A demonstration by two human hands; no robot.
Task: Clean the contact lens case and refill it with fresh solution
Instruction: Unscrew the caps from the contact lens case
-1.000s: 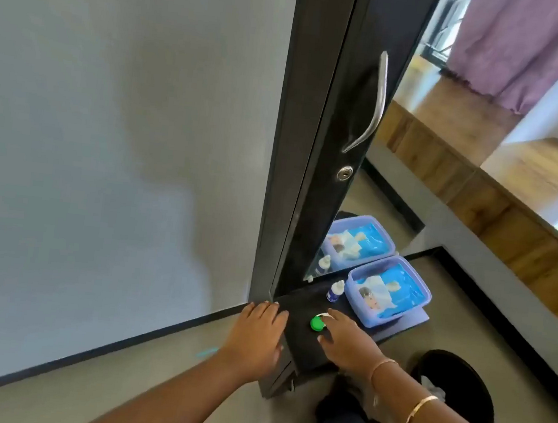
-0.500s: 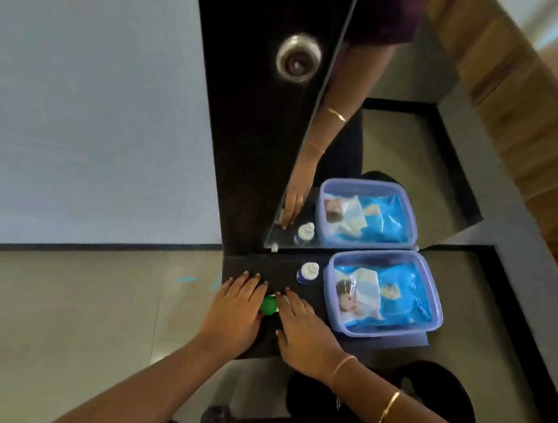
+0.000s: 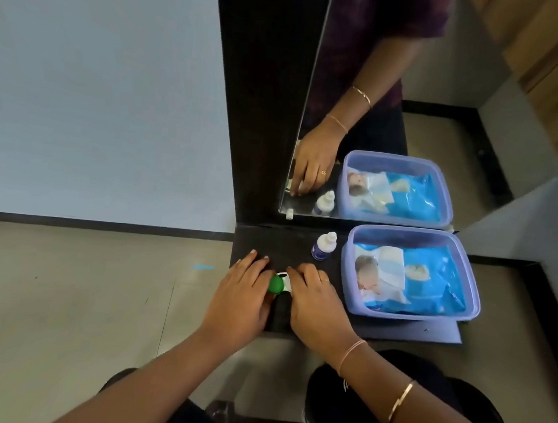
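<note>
A contact lens case (image 3: pixel 278 283) with a green cap and a white body lies on a low black shelf (image 3: pixel 287 246), between my two hands. My left hand (image 3: pixel 241 297) rests beside the green cap and touches it with its fingers. My right hand (image 3: pixel 316 301) covers the white side of the case, fingers curled on it. A small white solution bottle (image 3: pixel 324 247) with a purple label stands upright just behind my right hand.
A lilac plastic tub (image 3: pixel 469 286) holding a blue wipes pack sits to the right on the shelf. A mirror (image 3: pixel 383 119) in a black frame rises behind the shelf and reflects the tub, bottle and my arm. A grey floor lies to the left.
The camera has tilted down from the door and wall to the shelf. Both hands have closed in around the case, which shifted slightly left with them.
</note>
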